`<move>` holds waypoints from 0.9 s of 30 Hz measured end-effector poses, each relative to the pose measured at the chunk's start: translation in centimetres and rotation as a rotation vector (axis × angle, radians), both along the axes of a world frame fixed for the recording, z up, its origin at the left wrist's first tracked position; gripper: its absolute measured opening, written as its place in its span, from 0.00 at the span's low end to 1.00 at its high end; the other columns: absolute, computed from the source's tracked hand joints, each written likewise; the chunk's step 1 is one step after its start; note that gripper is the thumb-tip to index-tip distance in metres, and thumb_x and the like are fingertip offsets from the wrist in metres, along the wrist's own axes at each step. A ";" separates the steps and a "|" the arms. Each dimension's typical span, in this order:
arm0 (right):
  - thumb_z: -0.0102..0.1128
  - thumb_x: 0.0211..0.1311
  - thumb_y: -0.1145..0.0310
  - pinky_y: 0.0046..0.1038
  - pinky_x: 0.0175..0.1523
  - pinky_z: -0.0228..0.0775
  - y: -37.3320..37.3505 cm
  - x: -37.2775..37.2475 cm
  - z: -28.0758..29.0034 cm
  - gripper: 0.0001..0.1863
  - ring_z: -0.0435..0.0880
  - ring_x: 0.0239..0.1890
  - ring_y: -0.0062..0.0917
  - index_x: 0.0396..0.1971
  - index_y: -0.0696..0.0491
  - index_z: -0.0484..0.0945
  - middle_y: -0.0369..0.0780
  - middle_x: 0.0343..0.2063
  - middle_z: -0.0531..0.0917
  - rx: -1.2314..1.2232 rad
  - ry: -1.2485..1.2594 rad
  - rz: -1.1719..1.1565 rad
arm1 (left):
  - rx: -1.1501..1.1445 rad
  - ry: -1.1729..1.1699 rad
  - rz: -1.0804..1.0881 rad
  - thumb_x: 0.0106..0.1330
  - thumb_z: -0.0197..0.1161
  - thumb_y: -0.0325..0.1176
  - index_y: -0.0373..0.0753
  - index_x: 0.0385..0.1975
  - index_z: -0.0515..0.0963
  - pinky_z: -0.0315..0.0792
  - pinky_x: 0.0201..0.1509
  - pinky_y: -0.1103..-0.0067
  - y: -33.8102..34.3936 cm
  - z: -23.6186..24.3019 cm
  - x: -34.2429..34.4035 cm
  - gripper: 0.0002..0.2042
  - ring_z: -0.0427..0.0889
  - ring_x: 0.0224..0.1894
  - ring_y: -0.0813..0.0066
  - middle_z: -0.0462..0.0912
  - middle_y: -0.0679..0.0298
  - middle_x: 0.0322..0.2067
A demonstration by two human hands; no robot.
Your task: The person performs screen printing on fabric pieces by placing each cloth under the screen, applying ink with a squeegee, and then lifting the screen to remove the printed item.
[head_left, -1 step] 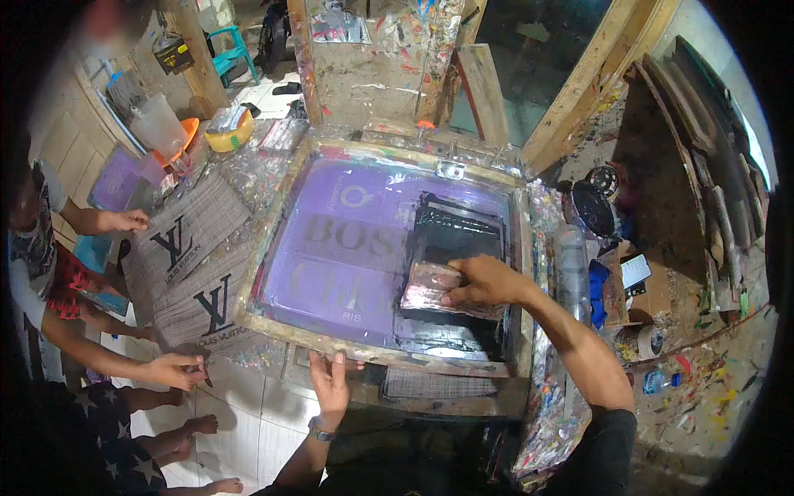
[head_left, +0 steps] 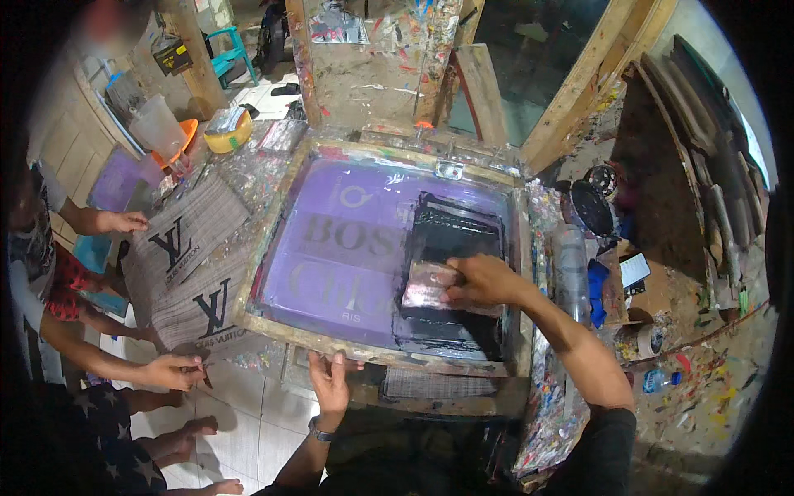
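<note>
A wooden screen-printing frame (head_left: 380, 357) lies over the table, slightly turned, with a purple mesh (head_left: 318, 260) carrying dark lettering and shapes. My left hand (head_left: 330, 382) grips its near rail, thumb on top and the other fingers partly hidden below. On the mesh's right part, a rectangle of wet black ink (head_left: 459, 227) is spread. My right hand (head_left: 490, 279) is closed around a smeared, pale squeegee (head_left: 422, 287), which rests across the ink. Below the near rail shows a strip of grey woven fabric (head_left: 438, 385).
At left, another person's hands (head_left: 172, 372) are beside grey woven pieces (head_left: 207, 219) printed in black. Behind them stand a yellow tub (head_left: 229, 136) and an orange basin (head_left: 187, 136). To the right are a black bowl (head_left: 589, 211), a clear cylinder (head_left: 571, 269) and a cardboard box (head_left: 649, 302).
</note>
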State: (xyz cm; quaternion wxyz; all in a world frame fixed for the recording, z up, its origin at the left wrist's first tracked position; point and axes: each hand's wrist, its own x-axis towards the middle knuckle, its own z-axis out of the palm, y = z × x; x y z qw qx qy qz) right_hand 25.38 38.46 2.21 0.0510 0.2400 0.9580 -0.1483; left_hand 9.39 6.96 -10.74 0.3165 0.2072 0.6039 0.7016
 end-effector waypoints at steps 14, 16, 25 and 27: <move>0.63 0.60 0.40 0.39 0.21 0.72 -8.7 3.7 -2.2 0.28 0.84 0.18 0.41 0.33 0.55 0.74 0.46 0.18 0.82 0.377 0.150 -0.326 | 0.002 -0.033 0.033 0.75 0.55 0.35 0.28 0.53 0.62 0.84 0.38 0.70 -0.7 -0.9 0.1 0.18 0.84 0.34 0.66 0.75 0.56 0.36; 0.62 0.60 0.39 0.40 0.22 0.72 -10.4 4.9 -1.6 0.29 0.84 0.18 0.42 0.32 0.55 0.74 0.47 0.18 0.82 0.251 0.114 -0.282 | -0.015 -0.046 0.016 0.75 0.55 0.36 0.28 0.52 0.62 0.84 0.38 0.69 -0.8 -1.1 -0.1 0.18 0.84 0.33 0.65 0.74 0.56 0.36; 0.66 0.51 0.31 0.42 0.38 0.76 -2.5 4.4 -3.2 0.39 0.86 0.32 0.46 0.36 0.60 0.84 0.51 0.27 0.85 -0.288 -0.197 -0.064 | -0.036 -0.083 -0.013 0.74 0.58 0.43 0.32 0.50 0.65 0.82 0.38 0.72 0.3 1.1 -0.4 0.19 0.86 0.32 0.63 0.78 0.56 0.35; 0.66 0.48 0.29 0.41 0.37 0.75 -1.0 3.8 -3.8 0.42 0.85 0.29 0.43 0.36 0.60 0.85 0.51 0.24 0.84 -0.531 -0.196 -0.074 | -0.070 -0.091 -0.031 0.73 0.59 0.45 0.31 0.54 0.63 0.82 0.38 0.72 0.4 2.3 0.0 0.23 0.86 0.33 0.63 0.78 0.55 0.34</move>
